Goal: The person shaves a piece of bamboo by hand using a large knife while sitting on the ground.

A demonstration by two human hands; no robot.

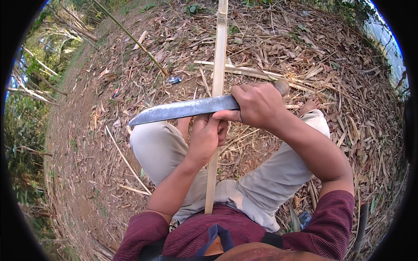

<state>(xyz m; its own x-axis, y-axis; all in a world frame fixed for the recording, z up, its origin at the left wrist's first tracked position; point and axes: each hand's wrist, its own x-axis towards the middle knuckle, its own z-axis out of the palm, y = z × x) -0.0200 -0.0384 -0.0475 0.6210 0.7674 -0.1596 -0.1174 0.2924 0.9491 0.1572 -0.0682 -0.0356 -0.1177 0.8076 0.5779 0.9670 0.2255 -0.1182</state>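
Note:
A long pale bamboo strip [220, 48] runs from my lap straight out ahead, between my knees. My left hand [205, 137] is closed round it just below the blade. In my right hand [260, 104] is a machete [183, 108], its broad grey blade pointing left and lying across the strip. The rounded wooden end of its handle [283, 87] sticks out past my right fist. My right thumb reaches along the strip close to my left fingers. The blade hides part of the strip and the top of my left hand.
Split bamboo pieces [248, 70] lie on the ground ahead, and a thin stick [126, 158] lies to the left. Dry leaves cover the slope. A green stalk [130, 37] slants in from the upper left, near a small blue wrapper [174, 80]. My bent knees flank the strip.

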